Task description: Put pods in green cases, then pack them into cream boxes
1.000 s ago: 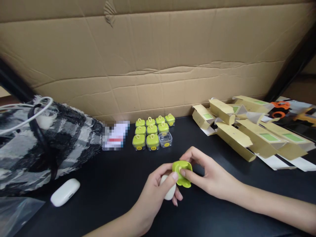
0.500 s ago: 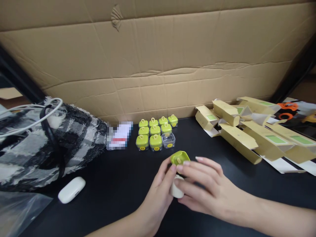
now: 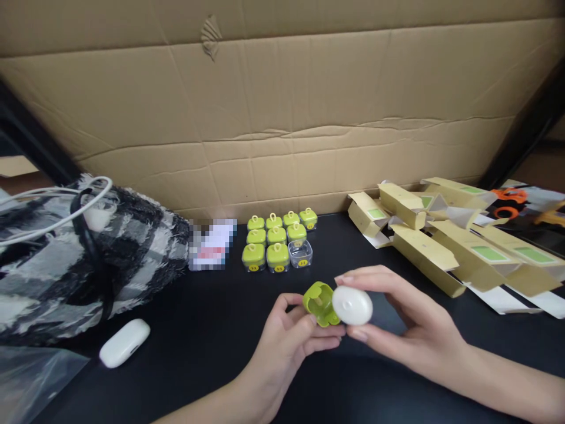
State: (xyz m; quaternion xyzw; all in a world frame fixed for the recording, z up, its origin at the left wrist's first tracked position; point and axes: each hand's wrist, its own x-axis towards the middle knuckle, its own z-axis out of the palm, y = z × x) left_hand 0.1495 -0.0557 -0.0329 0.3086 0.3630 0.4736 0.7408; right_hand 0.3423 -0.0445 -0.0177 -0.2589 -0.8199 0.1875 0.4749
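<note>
My left hand point(image 3: 289, 338) is closed around a lime-green lid point(image 3: 318, 301), whose hollow inside faces right. Between the thumb and fingers of my right hand point(image 3: 412, 324) is a smooth white oval piece point(image 3: 353, 306) with a small round mark on its face. The piece is right beside the lid; whether they touch I cannot tell. Beyond my hands stand several small clear boxes with lime-green lids point(image 3: 277, 254), each topped by a small loop. An open clear box point(image 3: 301, 254) without a lid stands at the front right of that group.
Opened yellow cartons point(image 3: 426, 253) lie heaped at the right, near orange-handled scissors point(image 3: 507, 203). At the left are a checked black-and-white fabric bundle point(image 3: 145, 253) with a white cable point(image 3: 57, 227), a white earbud case point(image 3: 125, 343) and a plastic bag point(image 3: 39, 383). Cardboard point(image 3: 309, 88) forms the back wall.
My right hand has drawn the white oval piece away from between my hands, up and to the right, and turned it. The lid in my left hand has tilted to face right.
</note>
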